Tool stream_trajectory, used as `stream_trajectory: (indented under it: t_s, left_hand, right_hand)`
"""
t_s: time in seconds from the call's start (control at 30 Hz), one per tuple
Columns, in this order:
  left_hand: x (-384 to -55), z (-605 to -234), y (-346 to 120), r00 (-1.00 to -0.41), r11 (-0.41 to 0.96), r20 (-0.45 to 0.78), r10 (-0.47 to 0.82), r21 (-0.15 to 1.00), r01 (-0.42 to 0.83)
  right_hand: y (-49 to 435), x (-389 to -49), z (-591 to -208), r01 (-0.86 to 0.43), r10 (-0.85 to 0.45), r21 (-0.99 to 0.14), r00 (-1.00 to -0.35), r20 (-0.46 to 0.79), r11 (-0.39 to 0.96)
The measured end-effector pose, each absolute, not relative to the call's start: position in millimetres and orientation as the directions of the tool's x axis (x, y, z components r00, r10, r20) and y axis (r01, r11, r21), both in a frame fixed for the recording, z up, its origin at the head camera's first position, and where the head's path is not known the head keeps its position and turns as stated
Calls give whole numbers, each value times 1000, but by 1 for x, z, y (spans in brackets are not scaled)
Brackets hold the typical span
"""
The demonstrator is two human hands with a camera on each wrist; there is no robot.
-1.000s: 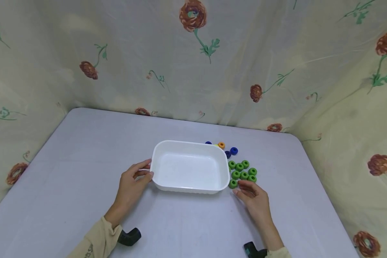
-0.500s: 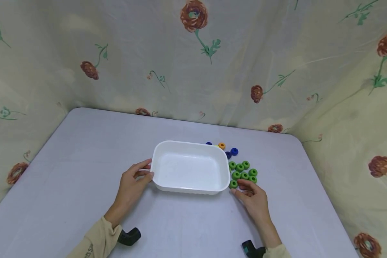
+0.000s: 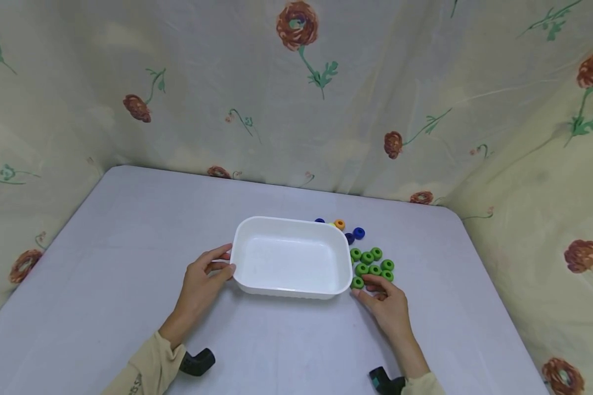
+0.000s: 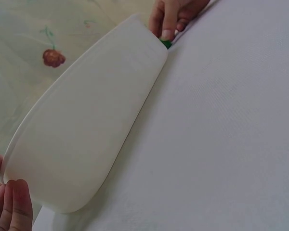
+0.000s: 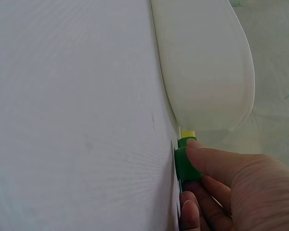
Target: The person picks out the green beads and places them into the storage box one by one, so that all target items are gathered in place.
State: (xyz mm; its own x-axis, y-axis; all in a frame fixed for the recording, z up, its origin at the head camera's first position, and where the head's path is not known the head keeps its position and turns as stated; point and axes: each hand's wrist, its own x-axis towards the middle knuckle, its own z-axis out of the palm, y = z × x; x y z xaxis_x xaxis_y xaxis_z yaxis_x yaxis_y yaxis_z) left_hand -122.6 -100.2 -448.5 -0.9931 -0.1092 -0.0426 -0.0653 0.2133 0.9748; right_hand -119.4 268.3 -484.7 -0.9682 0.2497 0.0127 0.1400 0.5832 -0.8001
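A white rectangular tray (image 3: 291, 258) stands on the table in the head view. My left hand (image 3: 203, 285) pinches its left end; the left wrist view shows fingers (image 4: 20, 199) and thumb on either side of the rim. Several green ring-shaped beads (image 3: 374, 269) lie in a cluster beside the tray's right end. My right hand (image 3: 387, 307) holds the nearest green bead (image 3: 358, 282) between thumb and forefinger, close to the tray's front right corner. In the right wrist view the thumb presses on this green bead (image 5: 185, 163), and the other fingers curl below it.
Dark blue beads (image 3: 358, 233), an orange bead (image 3: 340, 224) and a partly hidden yellow bead sit behind the tray's back right corner. The white-covered table (image 3: 143, 247) has a flowered curtain (image 3: 202, 82) at its back and sides. Dark devices (image 3: 197, 362) are worn on both wrists.
My right hand has shifted slightly left, its thumb and forefinger closing on the nearest green bead. The left hand and the tray stay in place.
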Motion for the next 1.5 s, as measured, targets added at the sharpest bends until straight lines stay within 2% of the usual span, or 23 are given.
stream_trajectory:
  t_s: [0.33, 0.97, 1.5]
  left_hand:
    - [-125, -452, -103, -995, 228, -33, -89, 972, -53]
    - [-125, -452, -103, -996, 171, -32, -80, 984, -45]
    - [-126, -452, -103, -997, 166, -48, -67, 984, -58]
  right_hand:
    - [265, -121, -482, 142, 244, -778, -970, 15, 612]
    - [265, -121, -483, 160, 255, -767, -967, 5, 621]
    - [265, -119, -473, 206, 297, -790, -954, -32, 577]
